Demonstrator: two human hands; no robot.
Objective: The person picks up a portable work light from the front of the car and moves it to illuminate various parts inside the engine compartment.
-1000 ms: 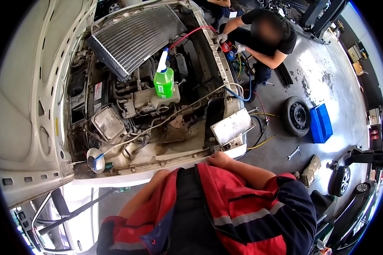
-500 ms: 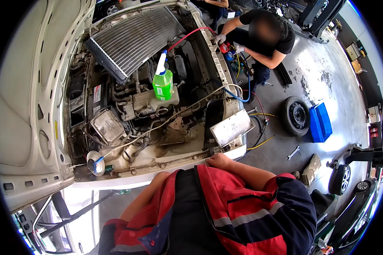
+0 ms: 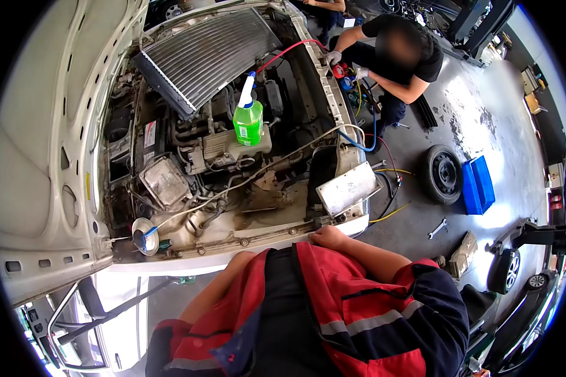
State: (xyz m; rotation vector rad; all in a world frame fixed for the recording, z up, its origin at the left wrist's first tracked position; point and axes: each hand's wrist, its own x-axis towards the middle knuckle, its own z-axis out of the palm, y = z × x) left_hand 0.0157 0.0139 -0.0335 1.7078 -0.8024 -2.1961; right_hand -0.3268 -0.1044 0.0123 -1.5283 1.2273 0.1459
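My right hand (image 3: 326,237) is curled closed at the edge of the car's fender (image 3: 270,244); whether anything is inside the fingers is hidden. Of my left hand (image 3: 243,256) only a part shows near the same edge, its fingers covered by my red and navy jacket (image 3: 352,283). A spray bottle (image 3: 248,122) with green liquid stands upright on the engine (image 3: 217,151). Across the engine bay lies a radiator (image 3: 210,56). A white metal box (image 3: 349,188) rests on the front corner of the car, close to my right hand.
A raised hood (image 3: 38,125) stands at left. Beyond the car's front, a gloved co-worker (image 3: 415,69) crouches by gauges with red, blue and yellow hoses. On the floor are a wheel (image 3: 441,174), a blue bin (image 3: 478,185) and a wrench (image 3: 438,229). A thin hose (image 3: 258,173) crosses the engine bay.
The view has shifted slightly, so the car and floor items appear a little further right. Both my hands keep their places by the fender. The spray bottle stands where it was.
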